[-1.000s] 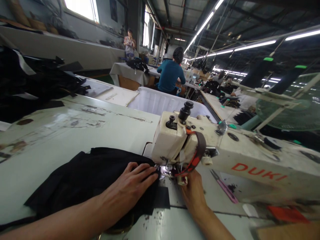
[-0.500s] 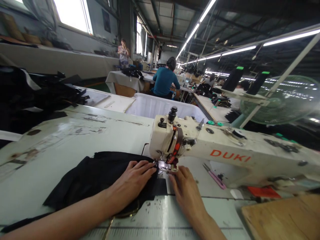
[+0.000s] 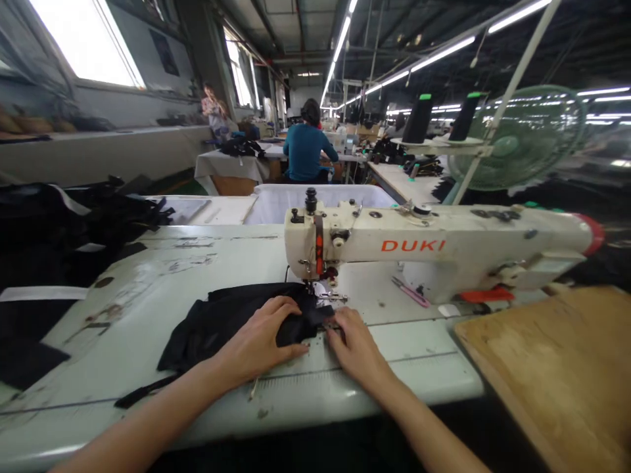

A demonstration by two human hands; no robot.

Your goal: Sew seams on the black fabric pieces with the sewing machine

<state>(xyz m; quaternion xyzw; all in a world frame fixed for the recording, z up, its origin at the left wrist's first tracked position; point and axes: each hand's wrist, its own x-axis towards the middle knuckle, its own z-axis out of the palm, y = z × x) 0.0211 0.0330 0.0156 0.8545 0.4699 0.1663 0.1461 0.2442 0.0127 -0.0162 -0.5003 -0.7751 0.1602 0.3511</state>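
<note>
A piece of black fabric (image 3: 211, 328) lies on the sewing machine's table, its right end beneath the needle area of a white sewing machine (image 3: 365, 240) marked DUKI. My left hand (image 3: 263, 338) rests on the fabric just left of the needle, fingers stretched out and thumb spread toward the table edge. At the fabric's right corner, my right hand (image 3: 357, 345) has thumb and fingertips closed on the edge, close to the presser foot. Pink-handled thread snips (image 3: 411, 292) lie on the machine bed under the arm.
Dark cloth pieces (image 3: 44, 263) are heaped at the left. Behind the machine stands a white plastic bin (image 3: 320, 194); beyond it a person in a teal top (image 3: 305, 151) sits working. Thread cones (image 3: 419, 121) and a fan (image 3: 517, 138) stand at right, above a wooden board (image 3: 552, 368).
The view has swung right and drawn back. My left thumb is now spread from the fingers, and the fabric has turned and shifted under my hands, its right corner now at my right fingertips.
</note>
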